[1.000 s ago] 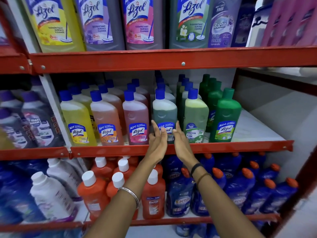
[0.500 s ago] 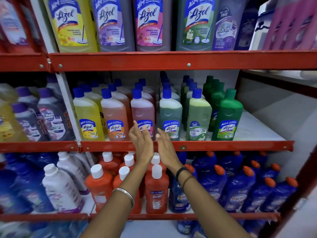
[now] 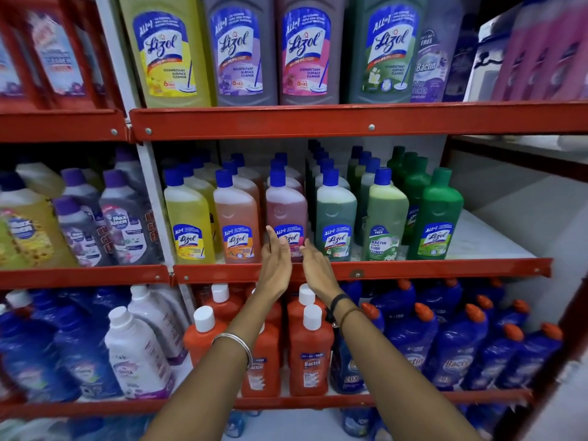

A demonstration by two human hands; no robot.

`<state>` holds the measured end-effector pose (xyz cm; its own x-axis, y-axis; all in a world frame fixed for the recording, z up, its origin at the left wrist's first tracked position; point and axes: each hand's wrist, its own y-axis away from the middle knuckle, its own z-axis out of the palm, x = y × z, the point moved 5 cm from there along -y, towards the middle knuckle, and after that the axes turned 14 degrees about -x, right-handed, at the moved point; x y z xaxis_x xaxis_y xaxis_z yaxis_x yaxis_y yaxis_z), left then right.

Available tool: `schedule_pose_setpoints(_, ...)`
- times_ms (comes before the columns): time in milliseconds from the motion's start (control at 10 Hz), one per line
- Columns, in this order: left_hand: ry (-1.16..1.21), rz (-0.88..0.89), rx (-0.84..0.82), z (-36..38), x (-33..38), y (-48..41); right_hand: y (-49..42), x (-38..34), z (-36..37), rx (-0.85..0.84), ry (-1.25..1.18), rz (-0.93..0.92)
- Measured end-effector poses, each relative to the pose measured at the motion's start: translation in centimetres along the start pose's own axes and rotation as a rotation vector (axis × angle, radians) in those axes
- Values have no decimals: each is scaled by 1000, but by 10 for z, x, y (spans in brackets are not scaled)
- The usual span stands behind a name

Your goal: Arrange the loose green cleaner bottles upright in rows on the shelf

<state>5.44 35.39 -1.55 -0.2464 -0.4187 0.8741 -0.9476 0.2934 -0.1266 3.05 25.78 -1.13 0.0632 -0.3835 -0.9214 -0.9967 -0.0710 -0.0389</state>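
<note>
On the middle shelf (image 3: 413,268) a row of dark green cleaner bottles (image 3: 437,214) with green caps stands upright at the right end. To its left stand a light green Bactin bottle (image 3: 386,214) and a grey-green Lizol bottle (image 3: 335,214), each heading a row. My left hand (image 3: 276,259) and my right hand (image 3: 316,265) are raised side by side with fingers apart, in front of the pink Lizol bottle (image 3: 286,205). Neither hand holds anything; whether they touch that bottle is unclear.
Yellow (image 3: 187,218) and orange (image 3: 235,218) Lizol rows stand further left. Bare white shelf board (image 3: 486,240) lies right of the green bottles. Large Lizol bottles (image 3: 305,49) fill the shelf above; orange Bactin (image 3: 310,354) and blue bottles (image 3: 458,348) fill the shelf below.
Both hands have shifted left along the shelf front, from the grey-green and light green bottles to the pink bottle. The view has swung with them. No bottle has moved.
</note>
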Motion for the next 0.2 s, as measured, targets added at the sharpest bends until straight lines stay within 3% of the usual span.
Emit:
schedule_pose_setpoints(100, 2, 6, 48, 3, 10, 6, 12, -6, -10, 42, 37, -46)
schedule_pose_setpoints(200, -75, 254, 208, -7, 49, 18, 36, -37, -43, 251, 102, -244)
